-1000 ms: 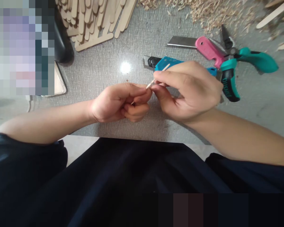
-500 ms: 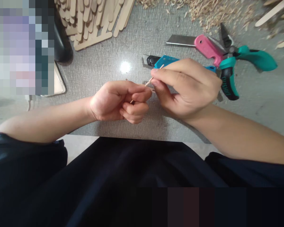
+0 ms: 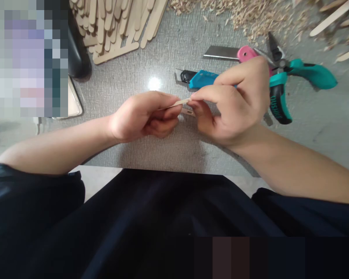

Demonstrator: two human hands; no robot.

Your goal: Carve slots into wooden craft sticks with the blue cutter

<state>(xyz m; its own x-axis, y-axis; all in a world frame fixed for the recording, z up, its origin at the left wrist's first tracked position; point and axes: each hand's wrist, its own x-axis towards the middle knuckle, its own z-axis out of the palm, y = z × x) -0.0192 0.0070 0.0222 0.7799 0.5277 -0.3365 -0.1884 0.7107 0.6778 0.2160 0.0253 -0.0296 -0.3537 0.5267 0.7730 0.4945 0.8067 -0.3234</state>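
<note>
Between my two hands is a thin, pale wooden stick (image 3: pixel 180 102). My left hand (image 3: pixel 147 116) pinches it between thumb and forefinger, the other fingers curled in. At the stick's right end, the thumb and fingertip of my right hand (image 3: pixel 235 100) are closed on it. Below the fingertips another small pale wooden piece (image 3: pixel 188 112) with a dark slot lies on the table, partly hidden by my hands. A blue utility knife (image 3: pixel 202 79), blade out, lies just beyond my right hand, which covers its rear part.
Behind my right hand lie a pink folding knife (image 3: pixel 247 53) with its blade open and teal-handled pliers (image 3: pixel 312 73). Wooden craft sticks (image 3: pixel 116 53) are heaped at the back left, wood shavings (image 3: pixel 250 17) at the back. A phone (image 3: pixel 74 100) and a black object (image 3: pixel 78 58) sit at the left.
The stick has turned from a steep slant to nearly level. My right hand has lowered its fingertips and raised its knuckles; my left hand has rotated, its curled fingers now tucked underneath.
</note>
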